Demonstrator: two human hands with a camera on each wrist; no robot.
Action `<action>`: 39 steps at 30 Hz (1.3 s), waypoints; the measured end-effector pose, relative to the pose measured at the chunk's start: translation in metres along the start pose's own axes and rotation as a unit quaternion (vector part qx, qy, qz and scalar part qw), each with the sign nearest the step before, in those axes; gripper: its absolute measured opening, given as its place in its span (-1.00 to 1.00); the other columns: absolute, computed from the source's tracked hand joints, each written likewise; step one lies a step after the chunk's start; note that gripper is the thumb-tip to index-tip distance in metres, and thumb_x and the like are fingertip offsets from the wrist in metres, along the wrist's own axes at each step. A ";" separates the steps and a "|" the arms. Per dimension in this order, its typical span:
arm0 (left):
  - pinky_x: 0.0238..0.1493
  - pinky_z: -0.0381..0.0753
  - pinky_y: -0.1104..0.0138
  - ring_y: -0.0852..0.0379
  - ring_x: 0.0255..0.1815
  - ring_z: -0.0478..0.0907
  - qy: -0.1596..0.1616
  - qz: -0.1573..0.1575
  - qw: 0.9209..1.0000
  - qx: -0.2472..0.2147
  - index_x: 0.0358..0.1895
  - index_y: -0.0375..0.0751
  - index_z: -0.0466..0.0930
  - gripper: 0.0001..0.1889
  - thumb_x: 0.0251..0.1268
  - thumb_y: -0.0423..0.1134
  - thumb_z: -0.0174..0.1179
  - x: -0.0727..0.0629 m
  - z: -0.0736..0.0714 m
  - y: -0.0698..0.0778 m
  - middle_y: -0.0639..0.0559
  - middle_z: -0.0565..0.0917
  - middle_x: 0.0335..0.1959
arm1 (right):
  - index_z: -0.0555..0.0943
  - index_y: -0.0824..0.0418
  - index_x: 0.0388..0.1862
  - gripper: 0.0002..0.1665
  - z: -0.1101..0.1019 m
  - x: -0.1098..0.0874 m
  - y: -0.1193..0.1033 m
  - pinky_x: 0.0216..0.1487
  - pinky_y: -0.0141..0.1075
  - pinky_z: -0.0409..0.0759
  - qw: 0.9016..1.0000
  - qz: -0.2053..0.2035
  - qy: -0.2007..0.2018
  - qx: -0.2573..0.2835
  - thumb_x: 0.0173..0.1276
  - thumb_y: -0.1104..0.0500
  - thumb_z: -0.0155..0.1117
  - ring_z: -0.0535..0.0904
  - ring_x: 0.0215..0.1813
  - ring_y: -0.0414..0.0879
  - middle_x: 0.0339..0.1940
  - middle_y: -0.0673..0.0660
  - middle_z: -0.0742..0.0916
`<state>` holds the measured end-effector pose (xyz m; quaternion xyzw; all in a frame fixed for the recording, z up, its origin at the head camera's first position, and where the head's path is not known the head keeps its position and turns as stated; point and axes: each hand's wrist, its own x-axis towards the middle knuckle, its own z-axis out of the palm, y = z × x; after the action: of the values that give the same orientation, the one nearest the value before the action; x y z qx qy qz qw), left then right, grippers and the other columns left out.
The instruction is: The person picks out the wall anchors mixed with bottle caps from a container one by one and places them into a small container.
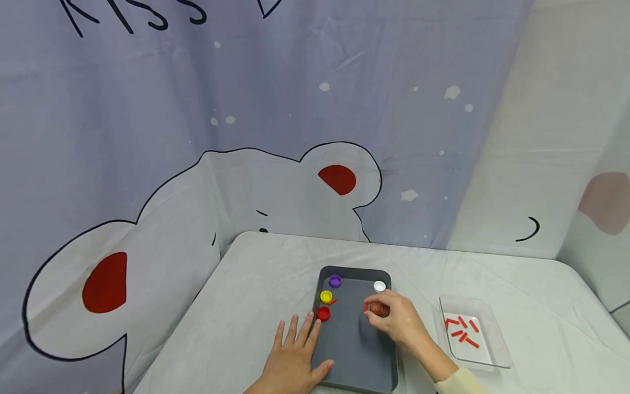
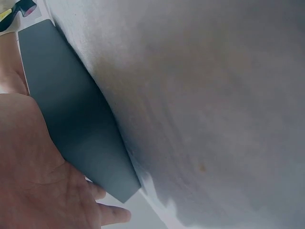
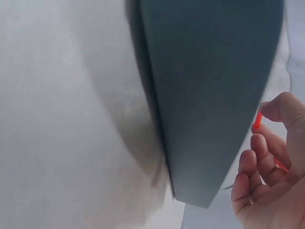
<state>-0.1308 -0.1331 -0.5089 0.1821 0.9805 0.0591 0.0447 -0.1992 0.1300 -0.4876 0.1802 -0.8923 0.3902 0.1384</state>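
Observation:
My right hand (image 1: 401, 320) is over the right side of a grey tray (image 1: 351, 350). Thumb and index finger pinch a small red stick (image 3: 258, 119), and another bit of red shows by the curled fingers in the right wrist view. Something orange-brown (image 1: 379, 308) appears between thumb and fingers in the head view; whether it is held is unclear. With its fingers spread, my left hand (image 1: 293, 358) rests at the tray's left edge. Nearest its fingertips is a red round cap (image 1: 323, 313). Beyond lie a loose red stick (image 1: 332, 301), a yellow cap (image 1: 326, 296) and a purple cap (image 1: 335, 280).
A white cap (image 1: 379, 286) sits at the tray's far right. To the right of the tray, a clear plastic box (image 1: 499, 342) contains several red sticks (image 1: 462, 322). A white cloth (image 1: 266, 273) covers the table, and a printed curtain (image 1: 275, 98) hangs behind it.

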 end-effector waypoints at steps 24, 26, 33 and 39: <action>0.51 -0.13 -0.29 -0.31 0.62 -0.01 -0.009 -0.001 1.000 -0.010 0.62 -0.08 0.15 -0.09 0.41 0.46 -0.15 0.001 -0.003 -0.001 -0.05 0.08 0.65 | 0.78 0.19 -0.16 -0.73 -0.047 -0.021 0.013 -0.40 -0.41 0.54 0.996 0.028 0.047 0.068 0.12 0.32 0.54 0.51 -0.48 -0.33 -0.53 -0.19 0.61; 0.51 -0.12 -0.29 -0.31 0.62 0.00 -0.009 0.000 1.000 -0.012 0.61 -0.08 0.15 -0.10 0.41 0.46 -0.14 0.000 -0.004 0.000 -0.06 0.08 0.65 | 0.78 0.14 -0.16 -0.73 -0.051 -0.025 0.015 -0.40 -0.42 0.53 0.996 0.037 0.048 0.061 0.13 0.30 0.54 0.50 -0.48 -0.33 -0.53 -0.19 0.61; 0.50 -0.08 -0.28 -0.31 0.60 0.06 -0.005 0.002 1.000 -0.007 0.61 -0.09 0.17 -0.10 0.41 0.46 -0.14 -0.001 -0.003 0.000 -0.05 0.10 0.65 | 0.77 0.08 -0.14 -0.76 -0.068 -0.037 0.020 -0.43 -0.42 0.48 0.995 0.070 0.047 0.058 0.20 0.25 0.53 0.48 -0.50 -0.31 -0.52 -0.16 0.61; 0.50 -0.08 -0.28 -0.30 0.60 0.06 -0.007 0.000 1.000 -0.002 0.61 -0.08 0.17 -0.10 0.41 0.46 -0.15 -0.001 -0.001 -0.001 -0.04 0.10 0.65 | 0.77 0.11 -0.13 -0.77 -0.083 -0.044 0.027 -0.45 -0.42 0.50 0.995 0.079 0.050 0.040 0.22 0.29 0.50 0.49 -0.50 -0.31 -0.50 -0.15 0.62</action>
<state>-0.1306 -0.1339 -0.5080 0.1827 0.9800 0.0601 0.0515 -0.1625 0.2183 -0.4672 0.0944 -0.8793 0.4438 0.1444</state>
